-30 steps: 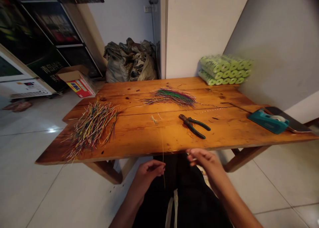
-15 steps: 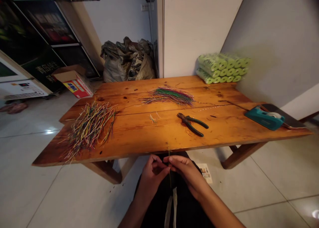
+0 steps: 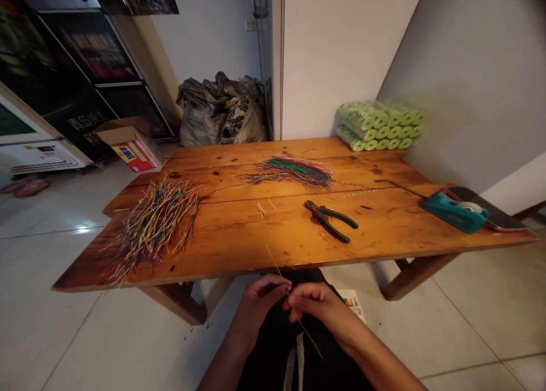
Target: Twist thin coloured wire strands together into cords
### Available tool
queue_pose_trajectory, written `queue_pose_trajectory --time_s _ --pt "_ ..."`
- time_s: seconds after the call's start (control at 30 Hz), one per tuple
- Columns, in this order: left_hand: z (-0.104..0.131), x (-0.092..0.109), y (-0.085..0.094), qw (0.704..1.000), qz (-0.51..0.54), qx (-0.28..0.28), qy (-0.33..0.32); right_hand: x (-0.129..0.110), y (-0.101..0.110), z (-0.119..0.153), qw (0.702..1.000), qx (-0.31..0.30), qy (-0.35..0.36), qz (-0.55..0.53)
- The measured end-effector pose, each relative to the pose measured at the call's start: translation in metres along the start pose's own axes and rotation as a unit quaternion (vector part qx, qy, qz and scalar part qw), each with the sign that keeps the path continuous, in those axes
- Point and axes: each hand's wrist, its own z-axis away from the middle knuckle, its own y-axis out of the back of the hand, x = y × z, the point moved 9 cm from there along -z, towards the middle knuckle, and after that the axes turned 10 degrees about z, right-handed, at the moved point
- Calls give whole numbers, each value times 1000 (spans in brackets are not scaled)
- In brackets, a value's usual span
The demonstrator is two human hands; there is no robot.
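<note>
A thin yellowish wire (image 3: 310, 339) runs slantwise through the fingertips of both hands, just in front of the table's near edge and above my lap. My left hand (image 3: 265, 297) pinches it between thumb and forefinger. Close beside, my right hand (image 3: 314, 303) is closed on the same wire slightly lower. One end of the wire points up and left over the table edge; the other hangs down to the right. On the table lie a big heap of colored wires (image 3: 157, 226) at left, a second bundle of colored wires (image 3: 296, 171) farther back, and pliers (image 3: 328, 220) with dark handles.
The wooden table (image 3: 230, 237) also bears a few short wire scraps (image 3: 263, 209), a teal tape dispenser (image 3: 454, 210) at right and stacked green rolls (image 3: 379, 126) at the back. Beyond it are dark bags (image 3: 219, 112) and a cardboard box (image 3: 130, 143) on the floor.
The wire has turned from nearly upright to slanting, its top now leaning left and its lower end out to the right. Both hands stay close together; the view has tilted slightly upward.
</note>
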Motion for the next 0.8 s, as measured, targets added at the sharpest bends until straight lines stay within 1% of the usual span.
queue_pose_trajectory --time_s 0.03,0.07,0.1,0.13,0.17,0.2,0.23,0.27,0.33,0.37,0.43,0.53,0.6,0.7,0.8 --pt "-1 -3 2 1000 18 12 -3 0 3 0 999 1 10 38" --pt "-2 -5 5 999 39 29 -6 -3 11 0 995 18 23 97" --pt "-3 -7 9 997 62 51 -8 -7 26 -2 982 56 36 179" --pt "-3 -8 13 993 84 76 -10 -15 47 -3 953 111 43 280" --pt "-2 -9 17 989 104 100 -11 -26 73 -4 901 189 46 387" --pt "-2 -9 21 985 120 120 -12 -38 102 -5 829 269 23 491" --pt "-1 -8 22 983 129 132 -13 -49 126 -10 760 317 -1 567" --pt "0 -7 22 981 134 140 -13 -57 148 -20 736 337 -12 587" --pt "1 -5 20 980 135 145 -14 -68 181 -46 715 345 -25 608" --pt "1 -4 18 980 134 147 -14 -71 193 -59 707 343 -35 618" --pt "2 -4 16 978 131 159 -19 -71 206 -84 695 335 -50 635" --pt "2 -3 16 976 113 181 -26 -64 210 -109 689 309 -67 652" --pt "1 -1 14 980 94 177 -20 -58 210 -117 688 293 -74 659" --pt "1 2 8 986 81 144 -13 -57 213 -120 687 285 -84 663" --pt "3 4 2 989 80 123 -16 -63 217 -113 683 302 -81 660"
